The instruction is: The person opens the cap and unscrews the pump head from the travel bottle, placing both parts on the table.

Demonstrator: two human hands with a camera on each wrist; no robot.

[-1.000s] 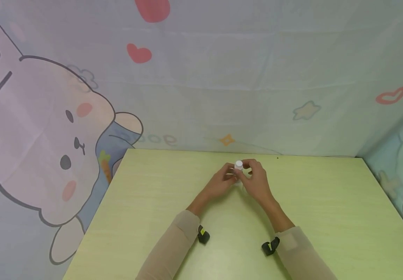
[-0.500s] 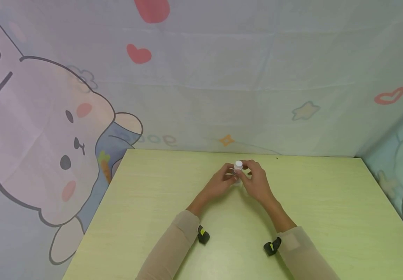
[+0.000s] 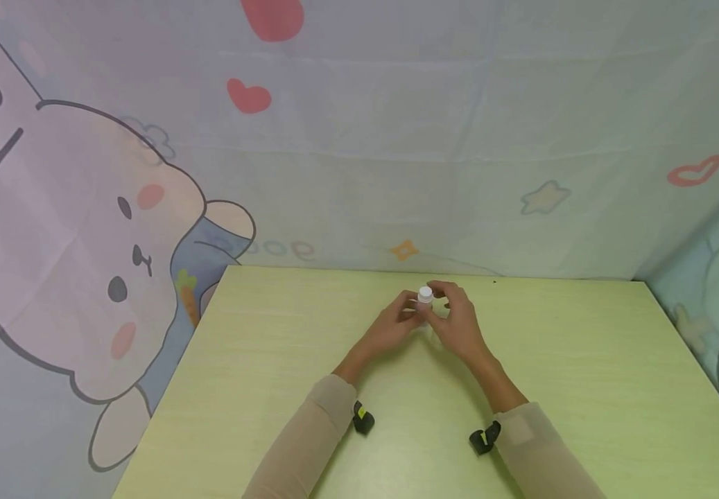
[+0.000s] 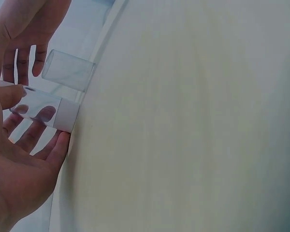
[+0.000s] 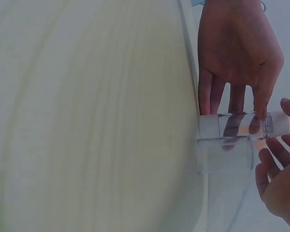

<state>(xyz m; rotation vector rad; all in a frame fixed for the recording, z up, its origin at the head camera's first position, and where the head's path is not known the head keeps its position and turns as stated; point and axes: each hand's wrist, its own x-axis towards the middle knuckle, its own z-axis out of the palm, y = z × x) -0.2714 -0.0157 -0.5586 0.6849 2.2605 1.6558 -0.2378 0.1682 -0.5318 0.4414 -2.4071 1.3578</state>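
Observation:
A small clear bottle (image 5: 239, 125) with a white cap (image 3: 425, 294) and a white band at its base stands upright at the table's back. My left hand (image 3: 390, 325) holds its body, thumb on one side and fingers on the other. Around the cap curl the thumb and fingers of my right hand (image 3: 460, 327); in the right wrist view small gaps show between some fingertips and the cap. Close beside the bottle is a clear cup (image 4: 68, 71), visible in both wrist views and hidden by the hands in the head view.
The pale yellow-green table (image 3: 584, 381) extends to both sides. Behind it hangs a printed cloth (image 3: 359, 138) with hearts and a rabbit. Black wrist cameras sit on both sleeves, the right one (image 3: 485, 438) just above the tabletop.
The right fingers have shifted slightly around the cap and stand a little farther from it than half a second ago. The left hand and bottle stay in place.

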